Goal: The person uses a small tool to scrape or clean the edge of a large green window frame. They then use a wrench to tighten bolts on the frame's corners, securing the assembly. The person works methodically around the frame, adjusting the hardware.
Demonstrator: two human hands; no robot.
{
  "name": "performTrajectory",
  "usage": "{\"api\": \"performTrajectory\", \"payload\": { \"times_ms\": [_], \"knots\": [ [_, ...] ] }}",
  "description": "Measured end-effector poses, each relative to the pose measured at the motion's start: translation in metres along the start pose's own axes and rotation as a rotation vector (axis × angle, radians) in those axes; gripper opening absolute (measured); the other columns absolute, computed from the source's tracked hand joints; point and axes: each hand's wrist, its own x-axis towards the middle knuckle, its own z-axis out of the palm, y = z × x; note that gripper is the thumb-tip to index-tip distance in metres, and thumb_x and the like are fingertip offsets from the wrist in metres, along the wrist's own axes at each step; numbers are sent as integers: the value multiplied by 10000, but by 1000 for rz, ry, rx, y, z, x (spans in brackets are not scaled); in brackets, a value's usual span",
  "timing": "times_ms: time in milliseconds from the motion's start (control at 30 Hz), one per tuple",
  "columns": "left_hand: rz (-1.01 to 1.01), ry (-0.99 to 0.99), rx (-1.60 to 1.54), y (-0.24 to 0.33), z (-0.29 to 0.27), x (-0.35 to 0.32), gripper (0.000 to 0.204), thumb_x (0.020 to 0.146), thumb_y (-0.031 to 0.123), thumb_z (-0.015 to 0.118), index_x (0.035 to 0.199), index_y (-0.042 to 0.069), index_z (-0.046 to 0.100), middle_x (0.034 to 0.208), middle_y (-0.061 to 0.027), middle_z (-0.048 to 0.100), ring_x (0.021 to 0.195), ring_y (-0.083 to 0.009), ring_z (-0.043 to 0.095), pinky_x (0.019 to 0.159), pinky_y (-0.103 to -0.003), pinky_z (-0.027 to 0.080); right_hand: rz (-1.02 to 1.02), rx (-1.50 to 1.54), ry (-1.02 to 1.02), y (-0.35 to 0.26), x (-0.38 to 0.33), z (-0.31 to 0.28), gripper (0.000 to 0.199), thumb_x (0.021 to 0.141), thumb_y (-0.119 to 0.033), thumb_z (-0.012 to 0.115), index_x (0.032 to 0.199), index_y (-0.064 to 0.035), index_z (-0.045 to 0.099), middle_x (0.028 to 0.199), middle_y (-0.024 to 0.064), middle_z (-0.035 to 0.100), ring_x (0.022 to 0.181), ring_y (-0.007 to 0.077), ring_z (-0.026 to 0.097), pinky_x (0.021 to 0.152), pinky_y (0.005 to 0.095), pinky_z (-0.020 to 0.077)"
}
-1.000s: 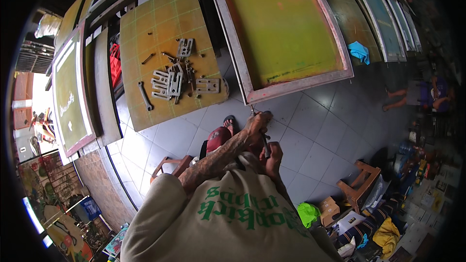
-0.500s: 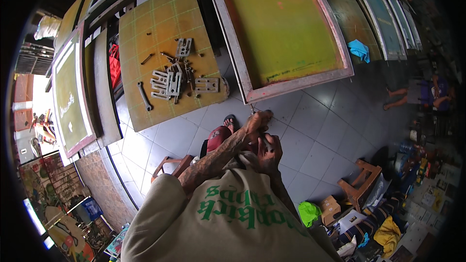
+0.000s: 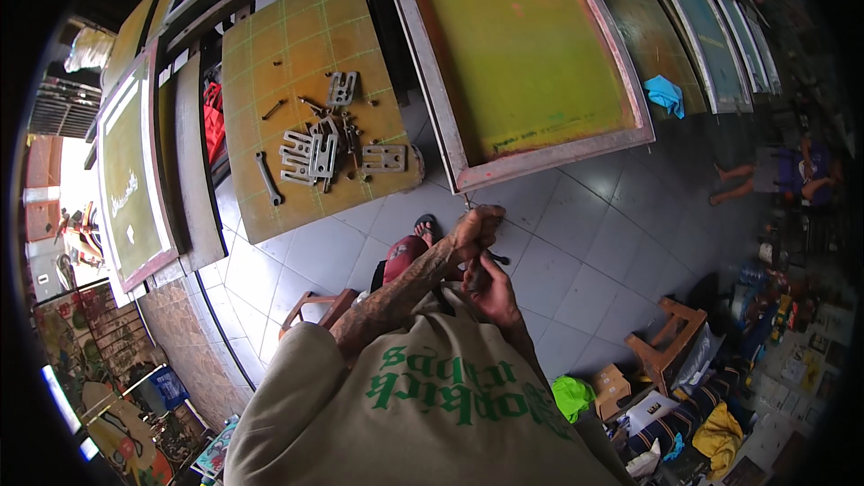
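Small dark metal part is seen between two hands above the grey tiled floor, just below the corner of a large framed screen with a yellow-green mesh. The left hand is curled with its fingers pressed together near that corner; whether anything is pinched cannot be told. The right hand is closed loosely beside the part. Grey metal brackets and a wrench are laid on a yellow gridded desk. A small brown cardboard box is set on the floor beside a bright green cloth, and a blue cloth is draped by another screen.
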Motion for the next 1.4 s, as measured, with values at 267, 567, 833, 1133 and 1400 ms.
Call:
{"api": "performTrajectory", "payload": {
  "times_ms": [267, 567, 833, 1133, 1400],
  "knots": [
    [271, 116, 395, -9, 0, -11, 164, 838, 269, 693, 794, 148, 592, 612, 71, 355, 529, -87, 307, 485, -286, 241, -880, -1031, 345, -21, -27, 21, 338, 975, -362, 596, 984, -24, 576, 814, 103, 604, 655, 250, 577, 615, 334, 473],
    [59, 22, 37, -2, -2, -1, 188, 881, 235, 652, 756, 170, 527, 601, 85, 322, 489, -79, 214, 471, -273, 198, 245, 380, -38, -16, -3, -8, 382, 1039, -405, 443, 928, -65, 576, 728, 54, 586, 645, 207, 609, 615, 361, 511],
    [46, -213, -77, -5, -43, 9, 166, 918, 159, 611, 960, 26, 521, 893, -58, 533, 894, -168, 484, 749, -298, 414, -839, -946, 335, -16, -14, 20, 64, 946, -51, 611, 984, -31, 564, 773, 29, 587, 695, 156, 583, 633, 292, 473],
    [68, 54, 46, -5, -13, 7, 194, 870, 239, 661, 740, 168, 537, 586, 98, 312, 476, -67, 217, 469, -263, 193, 216, -42, 215, -37, -21, 14, 453, 1024, -453, 498, 909, -30, 612, 644, -1, 456, 556, 121, 417, 581, 263, 389],
    [59, -11, 45, -1, -5, -3, 146, 895, 241, 642, 799, 156, 572, 594, 100, 309, 485, -64, 207, 473, -264, 190, 81, 325, 140, -7, 1, 3, 228, 993, -298, 591, 974, -72, 576, 733, 9, 556, 582, 111, 507, 521, 288, 418]
  ]
}}
